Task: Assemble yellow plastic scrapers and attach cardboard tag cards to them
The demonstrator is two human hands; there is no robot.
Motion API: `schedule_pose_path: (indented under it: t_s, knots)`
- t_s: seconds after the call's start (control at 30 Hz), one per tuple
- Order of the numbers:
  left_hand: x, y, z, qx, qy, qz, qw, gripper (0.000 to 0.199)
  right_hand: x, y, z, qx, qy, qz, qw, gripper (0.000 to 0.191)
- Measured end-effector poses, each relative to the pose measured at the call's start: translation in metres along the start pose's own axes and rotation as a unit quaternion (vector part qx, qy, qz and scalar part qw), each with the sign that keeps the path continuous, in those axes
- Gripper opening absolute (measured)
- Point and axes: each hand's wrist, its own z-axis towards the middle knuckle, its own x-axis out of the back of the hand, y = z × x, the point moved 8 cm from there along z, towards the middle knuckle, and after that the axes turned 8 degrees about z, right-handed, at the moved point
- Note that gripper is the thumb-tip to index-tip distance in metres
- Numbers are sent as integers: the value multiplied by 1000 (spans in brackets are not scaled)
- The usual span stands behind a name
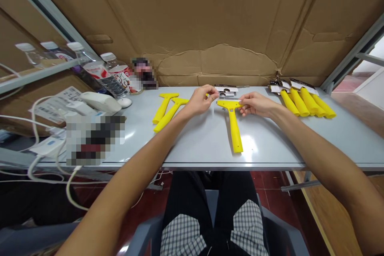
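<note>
A yellow scraper (235,130) with a wide T-shaped head lies on the table, its handle pointing towards me. Along the head's far edge runs a thin clear strip (228,98). The fingertips of my left hand (204,100) are pinched together at the strip's left end. My right hand (256,105) is closed at the right end of the scraper head, thumb and index finger against it; whether it also grips the strip I cannot tell. Beyond the head lie cards with black-and-white print (226,89). Left of my left hand rest two more yellow scrapers (163,108), one partly behind my forearm.
Several yellow scrapers (306,102) with cards on their heads lie at the right. Bottles (102,74), a white mouse (125,103), cables and a power strip (49,144) crowd the left side. A cardboard wall (210,20) stands behind the grey table (192,154).
</note>
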Motion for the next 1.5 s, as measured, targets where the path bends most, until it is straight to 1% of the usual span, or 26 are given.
schedule_pose_path:
  t_s: [0.13,0.23,0.4,0.6,0.67,0.8,0.87,0.93,1.0,1.03,1.13,1.2,1.3,1.4,1.5]
  knots:
    - [-17,14,-4,-45,-49,-34,997,19,-7,1,-1,-3,-13,1,1000,13]
    - [-24,12,-6,-31,-55,-33,997,17,-7,0,-1,4,-17,-2,1000,15]
    - [-23,5,-6,21,-50,-49,997,17,-6,-2,-2,9,-16,-4,1000,13]
    - [-26,1,-7,81,-48,-134,987,18,-7,-3,-3,12,-15,-8,1000,12]
    - [-28,-2,-8,107,-51,-177,977,19,-7,-4,-3,13,-16,-8,1000,13]
    - [-26,-10,-10,173,-42,-279,944,20,-6,-5,-3,12,-7,-7,1000,11]
    - [-23,-12,-11,195,-38,-299,933,19,-5,-5,-3,12,-3,-7,1000,11]
    - [-20,-11,-12,211,-38,-299,930,18,-4,-5,-3,15,-4,-5,1000,10]
    - [-20,-9,-15,226,-40,-302,925,22,-3,-5,-1,18,2,2,1000,11]
    - [-21,-7,-16,233,-43,-308,921,27,-2,-5,-1,18,11,7,1000,13]
    - [-32,3,-22,244,-69,-327,910,55,2,-6,-1,18,69,38,997,18]
    - [-39,10,-26,240,-86,-306,917,74,2,-8,-3,22,105,62,992,21]
    - [-43,19,-30,206,-93,-220,949,93,-3,-9,-8,28,130,85,987,23]
    - [-42,23,-30,156,-83,-109,978,96,-9,-8,-10,24,124,98,987,22]
    - [-37,26,-29,121,-53,-17,991,91,-14,-6,-10,23,105,105,989,22]
